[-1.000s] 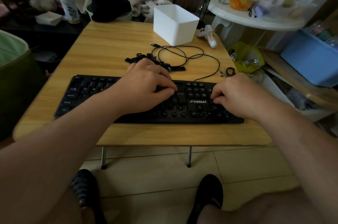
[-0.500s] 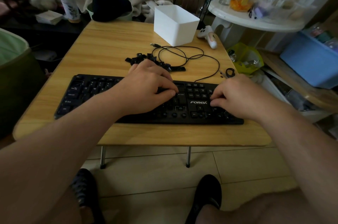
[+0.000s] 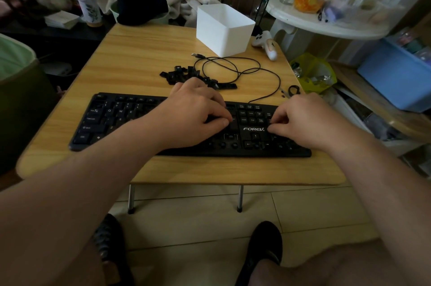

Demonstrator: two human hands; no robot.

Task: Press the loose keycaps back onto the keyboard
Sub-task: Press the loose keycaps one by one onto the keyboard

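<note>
Keyboard (image 3: 112,122): black, lies flat across the near half of the counter (image 3: 144,52), long side toward the person; judged to be set there so both hands reach every row. Its left block is fully capped; bare switch posts show along the bottom row near the middle and right.

Loose keycaps (image 3: 179,74): small black pile on the counter just behind the keyboard, near its middle, apart from it; judged to be kept close for quick picking.

Left hand (image 3: 193,117): palm down over the keyboard's middle, fingers curled, thumb and fingertips bearing down at the right edge of the main block. Whether a keycap sits beneath them cannot be told; the fingers hide it. Posture fits seating a cap by pressure.

Cable (image 3: 235,71): black, coiled loosely on the counter behind the keyboard, plug end lying free; the keyboard is not connected.

White bin (image 3: 224,29): open-topped, at the far edge of the counter, well apart from the work.

Right hand (image 3: 305,122): palm down over the keyboard's right end, fingers curled, tips meeting the keys beside the printed logo. Whether it pinches anything cannot be told. Judged to be steadying the board or pressing a second cap.

Remaining work: considerable, given the pile.
</note>
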